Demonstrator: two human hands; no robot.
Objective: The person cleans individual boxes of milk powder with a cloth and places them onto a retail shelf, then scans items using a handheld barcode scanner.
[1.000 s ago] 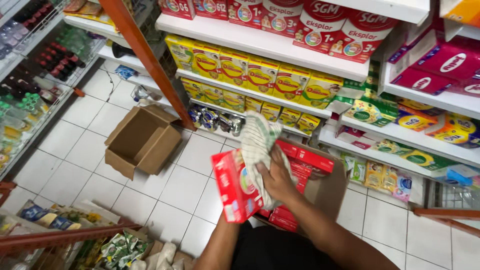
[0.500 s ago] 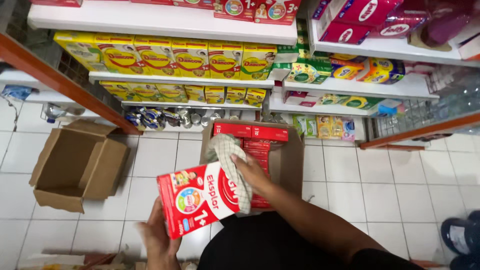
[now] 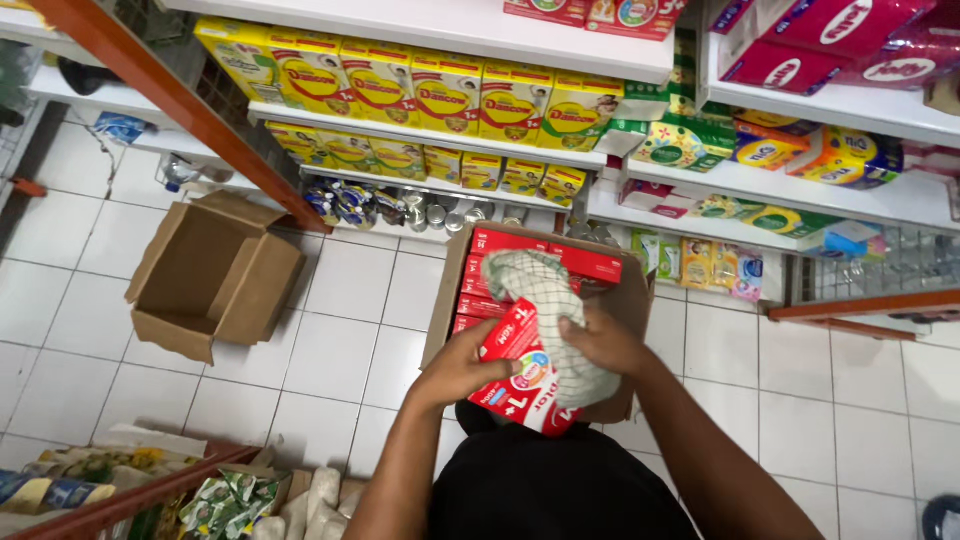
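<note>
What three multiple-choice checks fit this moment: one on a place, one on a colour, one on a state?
1. Where does the empty cardboard box lie?
A. on the tiled floor
B. on the top shelf
C. in the person's lap

2. What colour is the carton in the left hand?
A. blue
B. red
C. green

3. What is the right hand doing?
A. hanging free
B. gripping a shelf rail
C. pressing a checked cloth on the carton

Answers: 1 A, it sits open on white tiles left of the shelves; 2 B, its faces are red; 3 C, the cloth lies bunched under that hand over the carton.
</note>
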